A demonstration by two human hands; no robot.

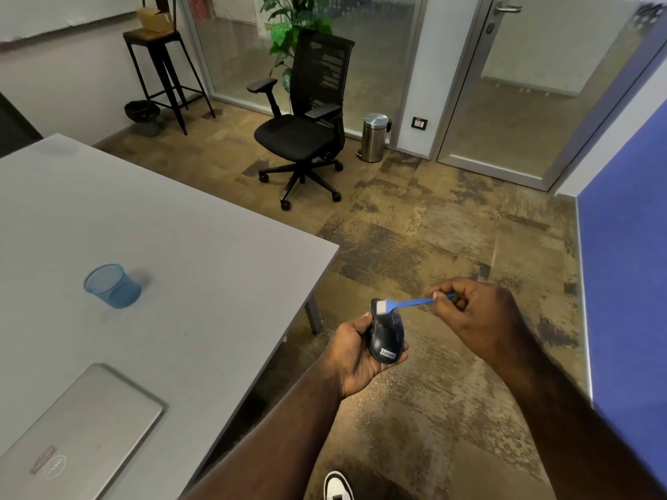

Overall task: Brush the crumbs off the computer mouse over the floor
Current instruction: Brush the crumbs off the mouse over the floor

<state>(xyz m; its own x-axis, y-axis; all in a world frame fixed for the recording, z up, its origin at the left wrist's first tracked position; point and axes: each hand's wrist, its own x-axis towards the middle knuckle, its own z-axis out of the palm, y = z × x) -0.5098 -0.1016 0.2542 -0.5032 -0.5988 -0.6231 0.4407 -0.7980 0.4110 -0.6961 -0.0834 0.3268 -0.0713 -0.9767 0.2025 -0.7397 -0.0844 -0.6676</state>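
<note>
A dark computer mouse (388, 335) with a white label sits in my left hand (352, 351), held out over the brown patterned floor (426, 240) just off the table's corner. My right hand (472, 315) pinches the thin handle of a small blue brush (411, 303). The brush's white bristles rest on the mouse's far end. Crumbs are too small to make out.
A grey table (180, 247) to my left carries a blue mesh cup (112, 286) and a closed silver laptop (79, 438). A black office chair (306, 120), a steel pedal bin (375, 137) and a tall stool (162, 66) stand near the glass wall. A blue panel (628, 283) lies to my right.
</note>
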